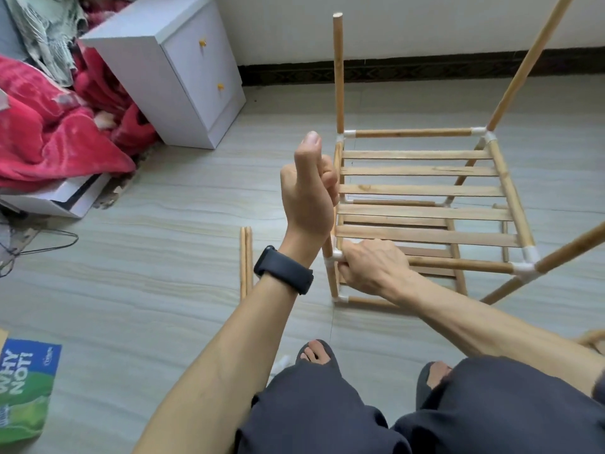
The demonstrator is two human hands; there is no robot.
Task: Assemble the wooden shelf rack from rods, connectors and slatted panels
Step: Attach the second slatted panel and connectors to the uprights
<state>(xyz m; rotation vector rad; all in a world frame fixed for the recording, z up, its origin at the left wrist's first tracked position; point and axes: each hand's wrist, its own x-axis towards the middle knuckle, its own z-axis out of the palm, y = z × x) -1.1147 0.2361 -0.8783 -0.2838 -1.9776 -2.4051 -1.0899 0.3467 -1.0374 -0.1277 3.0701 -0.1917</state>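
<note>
The left grip (309,191) hides the middle of its rod (328,249); the right grip (373,267) covers the front rail's (458,264) near end; the far-right upright (525,68) runs off the top edge

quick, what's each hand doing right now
left hand: closed around an upright rod at the rack's near left corner.
right hand: gripping the white connector at that rod's foot.

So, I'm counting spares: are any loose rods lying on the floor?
Yes, two loose rods lie side by side on the floor just left of the rack.
</note>
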